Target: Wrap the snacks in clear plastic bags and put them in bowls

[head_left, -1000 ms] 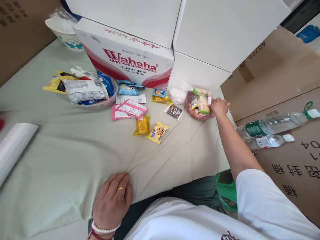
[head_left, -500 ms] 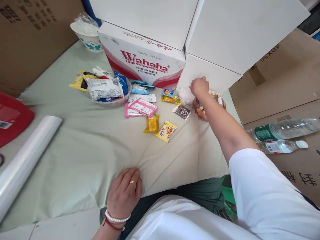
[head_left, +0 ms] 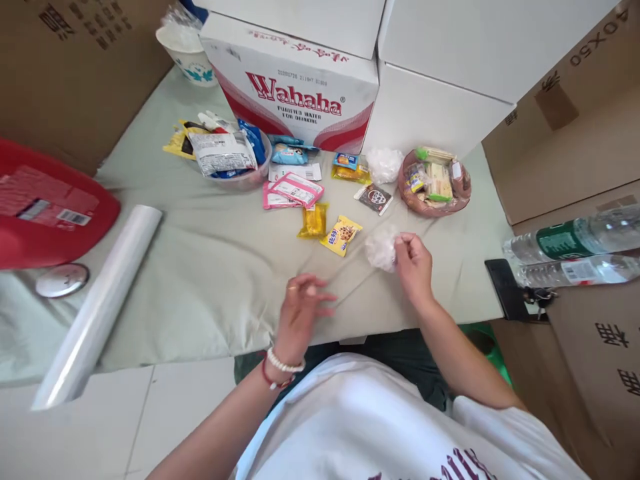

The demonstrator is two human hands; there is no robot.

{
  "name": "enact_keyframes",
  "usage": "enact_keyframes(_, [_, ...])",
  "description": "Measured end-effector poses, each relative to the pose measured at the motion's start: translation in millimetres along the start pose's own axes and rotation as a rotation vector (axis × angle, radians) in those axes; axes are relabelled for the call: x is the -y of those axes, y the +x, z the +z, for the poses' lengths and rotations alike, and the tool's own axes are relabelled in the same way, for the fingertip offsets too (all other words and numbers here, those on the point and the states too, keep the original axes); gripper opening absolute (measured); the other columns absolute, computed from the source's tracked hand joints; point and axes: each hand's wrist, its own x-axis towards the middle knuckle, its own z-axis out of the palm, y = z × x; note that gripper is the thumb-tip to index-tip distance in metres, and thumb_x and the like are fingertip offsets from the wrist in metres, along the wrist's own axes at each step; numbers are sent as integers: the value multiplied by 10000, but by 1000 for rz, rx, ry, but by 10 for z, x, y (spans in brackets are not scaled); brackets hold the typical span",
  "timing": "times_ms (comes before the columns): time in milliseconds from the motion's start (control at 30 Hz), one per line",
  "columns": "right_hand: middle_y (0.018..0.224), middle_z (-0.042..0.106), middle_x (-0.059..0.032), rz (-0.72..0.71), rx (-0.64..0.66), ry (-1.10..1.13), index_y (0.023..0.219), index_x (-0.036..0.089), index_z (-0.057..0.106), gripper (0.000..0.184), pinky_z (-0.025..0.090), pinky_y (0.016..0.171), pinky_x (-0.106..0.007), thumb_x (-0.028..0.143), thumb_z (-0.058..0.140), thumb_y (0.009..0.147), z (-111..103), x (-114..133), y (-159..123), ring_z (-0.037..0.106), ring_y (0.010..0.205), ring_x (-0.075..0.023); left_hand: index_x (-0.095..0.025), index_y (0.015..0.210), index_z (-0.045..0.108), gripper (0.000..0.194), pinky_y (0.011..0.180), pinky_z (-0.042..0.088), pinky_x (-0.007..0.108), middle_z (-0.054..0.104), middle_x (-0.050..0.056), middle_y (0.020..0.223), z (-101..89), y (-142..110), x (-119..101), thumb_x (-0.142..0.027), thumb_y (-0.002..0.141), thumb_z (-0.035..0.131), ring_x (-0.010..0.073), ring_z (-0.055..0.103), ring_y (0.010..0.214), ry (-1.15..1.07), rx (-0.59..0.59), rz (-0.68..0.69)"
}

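Observation:
My right hand [head_left: 413,261] is pinched on a crumpled clear plastic bag [head_left: 381,247], held just above the green cloth [head_left: 210,267] near the front edge. My left hand [head_left: 303,308] is raised off the cloth with fingers spread, holding nothing, a little left of the bag. A second crumpled bag [head_left: 384,164] lies at the back beside a pink bowl [head_left: 423,206] filled with wrapped snacks. Loose snack packets lie in between, among them a yellow cookie packet [head_left: 341,235] and an orange one [head_left: 313,221].
A clear bowl [head_left: 253,175] heaped with packets stands left of centre. White cartons, one marked Wahaha [head_left: 295,87], wall off the back. A roll of plastic film [head_left: 97,307], a red lid [head_left: 45,213] and a metal disc [head_left: 62,280] lie at left. Two water bottles [head_left: 575,253] rest on cardboard at right.
My right hand left the pink bowl, took a crumpled bag from the back and drew it toward me. My left hand lifted off the cloth and opened.

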Motion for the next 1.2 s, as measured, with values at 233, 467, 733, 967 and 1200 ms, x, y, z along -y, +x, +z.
enact_keyframes(233, [838, 684, 3, 164, 146, 297, 933, 270, 664, 283, 520, 708, -341, 538, 724, 863, 38, -184, -672, 615, 739, -196, -203, 1146, 620, 666, 756, 594, 325, 675, 87, 1173, 849, 291, 38, -408, 602, 943, 196, 679, 932, -208, 83, -206])
enact_keyframes(467, [815, 649, 3, 308, 40, 478, 831, 242, 681, 337, 455, 618, -297, 532, 829, 747, -334, -348, -545, 517, 669, -152, -195, 865, 627, 441, 740, 564, 309, 693, -17, 846, 680, 353, 77, -350, 579, 925, 159, 686, 812, -291, 51, -290])
enact_keyframes(733, [782, 628, 4, 287, 216, 403, 823, 246, 705, 320, 479, 651, -305, 555, 789, 821, -543, -449, -686, 526, 665, -153, -235, 919, 585, 487, 756, 525, 256, 636, -69, 779, 452, 350, -34, -121, 537, 863, 102, 665, 760, -482, 51, -295])
enact_keyframes(967, [1421, 603, -101, 163, 415, 352, 1468, 308, 514, 839, 536, 1011, -389, 674, 802, 771, -667, -366, -551, 610, 1249, -259, -311, 1442, 520, 1009, 767, 479, 253, 636, -104, 726, 622, 230, -101, -135, 540, 939, 77, 604, 667, -405, 295, -293])
enact_keyframes(1200, [835, 707, -21, 151, 356, 69, 929, 199, 767, 401, 479, 651, -268, 591, 722, 859, -525, -429, -504, 599, 726, -165, -174, 883, 683, 475, 682, 467, 244, 653, -23, 763, 375, 353, -92, -340, 534, 961, 92, 564, 666, -144, 204, -209])
